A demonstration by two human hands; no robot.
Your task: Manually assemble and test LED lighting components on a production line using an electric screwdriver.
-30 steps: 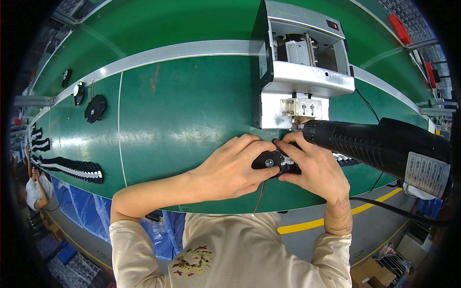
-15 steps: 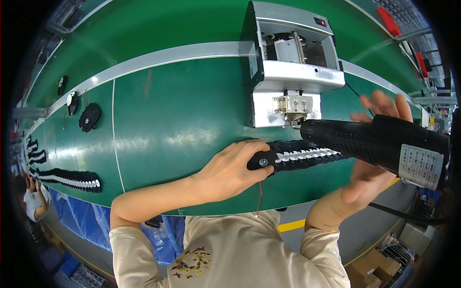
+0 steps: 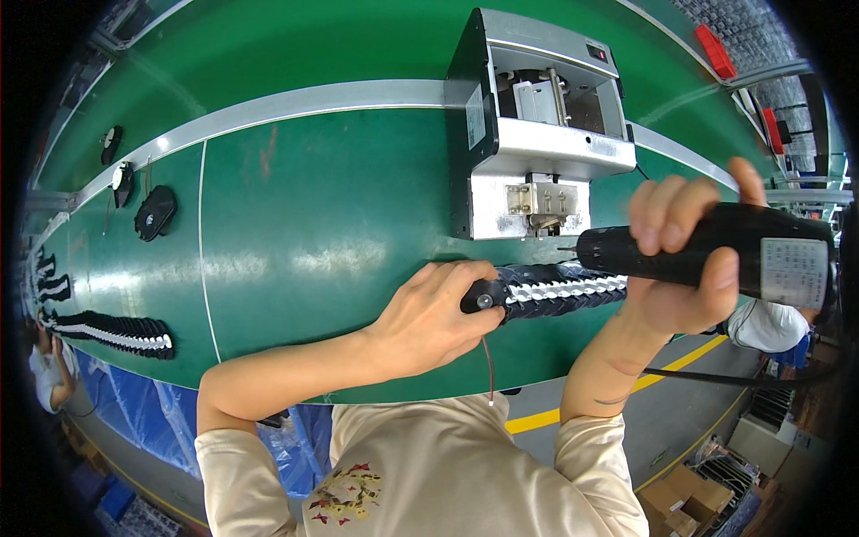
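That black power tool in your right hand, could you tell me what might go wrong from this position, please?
The black power tool is gripped by the right hand with its tip close to the left hand, which pins the small black round part at the end of the row of black and white parts; a slip could catch fingers. The tool's cable trails off the table edge and might snag. The part's thin wire hangs loose and could get tugged.

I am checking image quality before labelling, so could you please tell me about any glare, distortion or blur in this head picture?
Head view: strong fisheye bending of the grey conveyor rail, dark vignette at the corners; soft glare patches on the green belt; left hand, right hand and black power tool look sharp.
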